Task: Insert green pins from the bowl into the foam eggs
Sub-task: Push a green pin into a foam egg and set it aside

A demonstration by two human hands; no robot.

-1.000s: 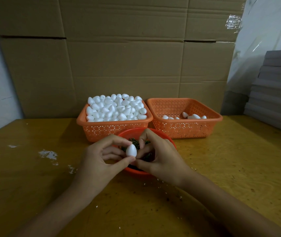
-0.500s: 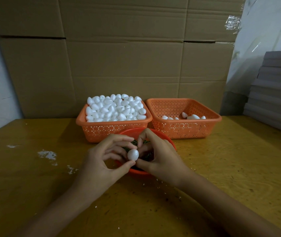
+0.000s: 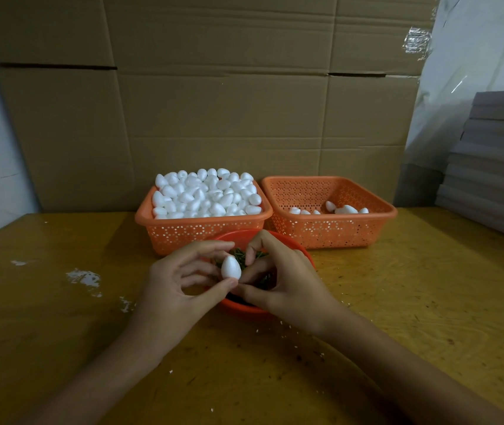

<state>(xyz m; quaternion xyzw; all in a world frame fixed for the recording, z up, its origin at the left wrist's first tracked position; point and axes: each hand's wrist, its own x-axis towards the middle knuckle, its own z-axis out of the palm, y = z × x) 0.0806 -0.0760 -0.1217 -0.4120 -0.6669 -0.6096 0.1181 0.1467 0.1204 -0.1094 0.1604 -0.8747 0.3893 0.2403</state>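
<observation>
Foam egg (image 3: pixel 231 267): a single white egg sat at the centre of the frame, pointed end up, above the bowl and between the two hands.
Left hand (image 3: pixel 177 286): it reached in from the lower left. Its fingers (image 3: pixel 214 245) arched over the egg and the thumb pressed in beneath, so the egg was pinched between them.
Right hand (image 3: pixel 287 283): it reached in from the lower right. Its fingers (image 3: pixel 255 242) were curled with the tips close together, just beside the egg's right flank, and its thumb met the left thumb below the egg. Whether a pin was pinched there could not be told.
Bowl (image 3: pixel 304 251): red and round, it stood on the worktop directly under the hands, which hid most of it.
Green pins (image 3: pixel 240 256): a dark green tangle lay inside the bowl, visible through the gaps between the fingers.
Left basket (image 3: pixel 201 236): orange and perforated, it stood just behind the bowl and was heaped with white eggs (image 3: pixel 206 194).
Right basket (image 3: pixel 330 231): the same kind, it touched the left basket's side and held a few eggs (image 3: pixel 345 209) along its near wall.
Worktop (image 3: pixel 428 302): yellow-brown wood with white flecks (image 3: pixel 83 277) at the left.
Cardboard (image 3: pixel 214 102): flattened boxes stood across the upper frame, behind the baskets.
Grey sheets (image 3: pixel 495 164): a stack filled the right edge.
</observation>
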